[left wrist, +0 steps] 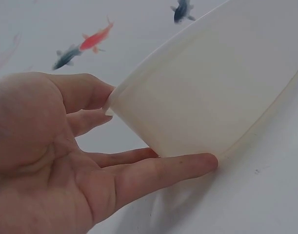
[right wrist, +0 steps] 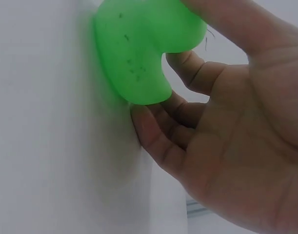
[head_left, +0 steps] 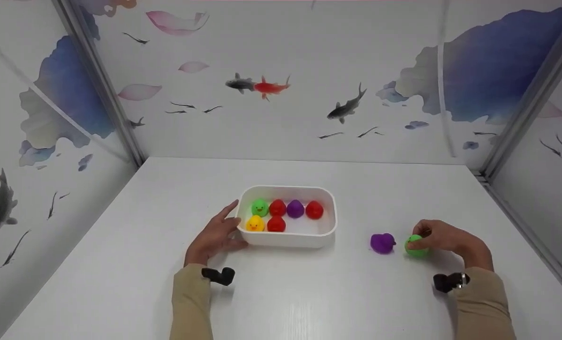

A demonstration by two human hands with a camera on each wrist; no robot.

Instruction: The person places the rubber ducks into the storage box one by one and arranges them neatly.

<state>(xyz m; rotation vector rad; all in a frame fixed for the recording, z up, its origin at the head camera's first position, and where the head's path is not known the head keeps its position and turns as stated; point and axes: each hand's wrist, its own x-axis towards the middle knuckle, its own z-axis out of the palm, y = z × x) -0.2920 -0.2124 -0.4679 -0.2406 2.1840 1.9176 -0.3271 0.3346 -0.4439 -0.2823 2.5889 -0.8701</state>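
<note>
My left hand holds the left end of a white plastic box; in the left wrist view, the thumb lies along the box's wall and other fingers touch its rim. Inside the box sit small rubber ducks: a green duck, a yellow duck, a purple duck and several red ones. To the right of the box, my right hand grips another green rubber duck at the tabletop. Just left of that hand, a purple rubber duck lies on the table.
The white table is bounded by a back panel and side panels printed with fish and petals. Metal posts stand at the back corners. A small black camera is worn on each wrist.
</note>
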